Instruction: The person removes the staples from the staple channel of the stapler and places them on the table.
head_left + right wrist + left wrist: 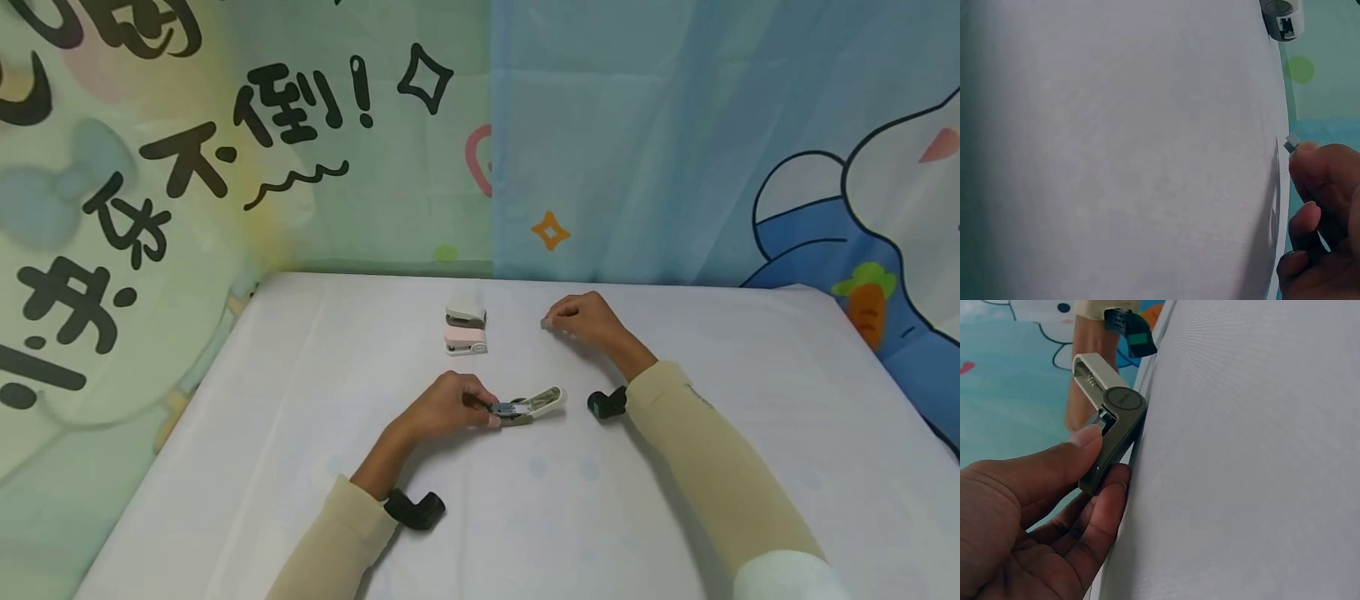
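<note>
left hand [450, 408] grip: holds opened stapler [528, 406] | right hand [588, 321] grip: pinches small grey piece [545, 322], possibly staples

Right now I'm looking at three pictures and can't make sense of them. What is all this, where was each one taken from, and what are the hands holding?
There is no machine here: a person works with two bare hands at a table covered in a white cloth. The wide picture comes from a camera worn on the head, looking down. The other two come from small black cameras strapped to each wrist, so they show each hand very close.

The left hand grips a small stapler that is swung open; the left wrist view shows the thumb pressing near its hinge. The right hand pinches a tiny grey block, probably a strip of staples, though it is too small to be sure.

Farther back lie two closed staplers side by side: a grey and white stapler and a pink stapler. Cartoon-printed curtains hang behind.
</note>
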Demonstrator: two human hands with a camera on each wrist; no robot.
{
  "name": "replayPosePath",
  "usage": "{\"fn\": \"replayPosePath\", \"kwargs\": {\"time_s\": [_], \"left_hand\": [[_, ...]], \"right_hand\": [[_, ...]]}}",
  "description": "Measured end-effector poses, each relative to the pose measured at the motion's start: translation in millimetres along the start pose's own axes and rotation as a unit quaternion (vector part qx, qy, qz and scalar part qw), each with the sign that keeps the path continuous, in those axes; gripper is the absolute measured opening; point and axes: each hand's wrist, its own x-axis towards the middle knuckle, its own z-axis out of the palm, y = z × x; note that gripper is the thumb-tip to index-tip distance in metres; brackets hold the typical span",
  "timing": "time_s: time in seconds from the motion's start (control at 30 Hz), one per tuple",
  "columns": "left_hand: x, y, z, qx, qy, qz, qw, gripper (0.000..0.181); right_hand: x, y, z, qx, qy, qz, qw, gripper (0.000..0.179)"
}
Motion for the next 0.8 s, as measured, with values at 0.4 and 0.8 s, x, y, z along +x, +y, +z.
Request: {"fn": "replayPosePath", "kwargs": {"time_s": [0.4, 0.8], "left_hand": [[-0.9, 3.8, -1.1, 0.003, 0.003, -0.004, 1.0000, 0.020], [-0.9, 0.5, 0.7, 0.001, 0.004, 0.007, 1.0000, 0.019]], "right_hand": [[0.0, 10.6, -5.9, -0.022, -0.017, -0.007, 0.9996, 0.012], [-3.8, 7.7, -9.2, -0.068, -0.016, -0.006, 0.9975, 0.009]]}}
